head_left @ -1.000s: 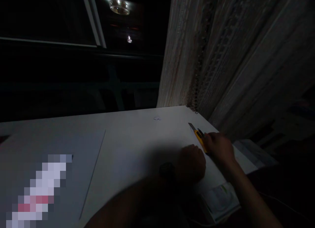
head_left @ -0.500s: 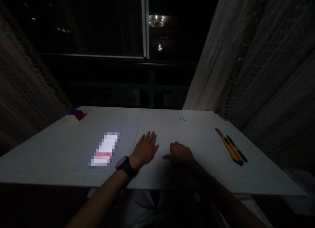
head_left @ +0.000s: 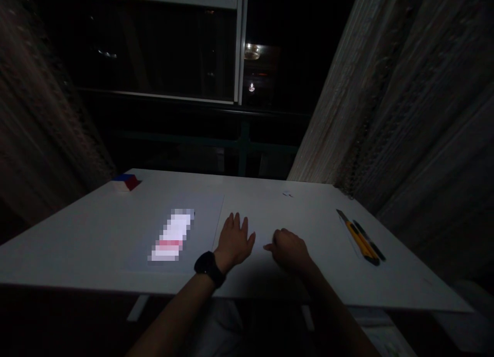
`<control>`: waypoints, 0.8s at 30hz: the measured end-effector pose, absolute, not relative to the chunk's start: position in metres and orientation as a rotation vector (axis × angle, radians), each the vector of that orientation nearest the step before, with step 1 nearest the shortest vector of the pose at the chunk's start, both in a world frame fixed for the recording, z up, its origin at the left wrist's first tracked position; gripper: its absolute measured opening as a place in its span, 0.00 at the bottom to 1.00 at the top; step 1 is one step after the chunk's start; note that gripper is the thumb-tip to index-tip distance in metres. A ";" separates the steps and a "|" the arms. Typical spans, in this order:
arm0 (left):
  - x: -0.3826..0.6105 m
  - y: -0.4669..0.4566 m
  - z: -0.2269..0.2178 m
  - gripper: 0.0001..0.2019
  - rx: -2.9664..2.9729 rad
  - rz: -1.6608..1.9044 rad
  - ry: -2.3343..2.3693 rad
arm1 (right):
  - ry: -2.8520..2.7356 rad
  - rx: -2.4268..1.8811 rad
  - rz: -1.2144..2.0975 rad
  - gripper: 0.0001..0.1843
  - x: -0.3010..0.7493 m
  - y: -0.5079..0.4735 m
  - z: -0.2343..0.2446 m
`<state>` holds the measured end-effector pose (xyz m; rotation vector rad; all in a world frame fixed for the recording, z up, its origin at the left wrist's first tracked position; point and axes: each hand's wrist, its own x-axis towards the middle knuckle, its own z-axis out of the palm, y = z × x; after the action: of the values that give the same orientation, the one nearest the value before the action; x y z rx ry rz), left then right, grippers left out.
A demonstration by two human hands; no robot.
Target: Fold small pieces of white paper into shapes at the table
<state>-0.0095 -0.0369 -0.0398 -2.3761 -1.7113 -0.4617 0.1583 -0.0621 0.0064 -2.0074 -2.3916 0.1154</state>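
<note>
Right of hands, probably a knife

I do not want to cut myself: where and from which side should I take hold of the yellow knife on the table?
Grip the yellow knife by the near half of its body, probably coming with the right hand from its left. The blade end points away toward the far edge, and a black pen lies close along its right side.
</note>
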 end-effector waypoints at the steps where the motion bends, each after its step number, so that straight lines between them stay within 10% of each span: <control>1: -0.009 -0.036 -0.040 0.29 -2.377 -0.462 -1.711 | -2.383 -2.022 0.123 0.17 0.158 -0.062 0.007; 13: -0.008 -0.029 -0.046 0.32 -2.383 -0.431 -1.748 | -2.349 -2.019 0.209 0.16 0.158 -0.054 0.011; 24: -0.035 0.002 0.004 0.20 -2.901 -0.808 -1.685 | -2.048 -1.227 1.351 0.18 0.222 0.013 0.009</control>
<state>-0.0347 0.0022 0.0042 -2.9007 -1.6854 -0.8081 0.2224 0.0131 0.0092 -1.2267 -2.0481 1.3509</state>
